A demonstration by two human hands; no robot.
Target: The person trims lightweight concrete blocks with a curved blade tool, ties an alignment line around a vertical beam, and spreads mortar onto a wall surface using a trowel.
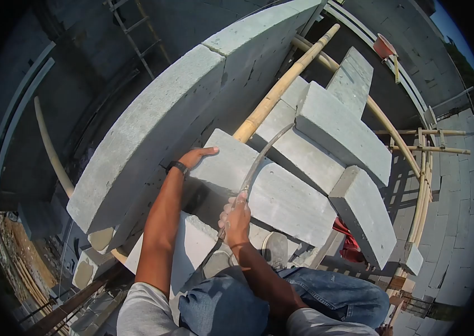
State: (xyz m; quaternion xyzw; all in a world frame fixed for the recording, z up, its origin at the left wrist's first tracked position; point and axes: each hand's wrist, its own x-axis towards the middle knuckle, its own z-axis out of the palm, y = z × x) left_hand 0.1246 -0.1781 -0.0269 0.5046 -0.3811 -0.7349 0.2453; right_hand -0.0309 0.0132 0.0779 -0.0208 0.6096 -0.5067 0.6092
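Observation:
My left hand, with a dark band at the wrist, lies on the upper left end of a long grey block, fingers spread and the thumb side toward the bamboo pole. In the middle, my right hand is closed around a long, thin, curved grey tool. The tool runs across that block, its tip reaching the blocks behind and its lower part passing toward my knees. Cut or loose blocks lie around: one large block at the upper right and a tilted one at the right.
A block wall curves along the left. Bamboo poles extend beyond the blocks. White block pieces and a round container sit near my knees. A red bucket is at the upper right, with red cloth below the tilted block.

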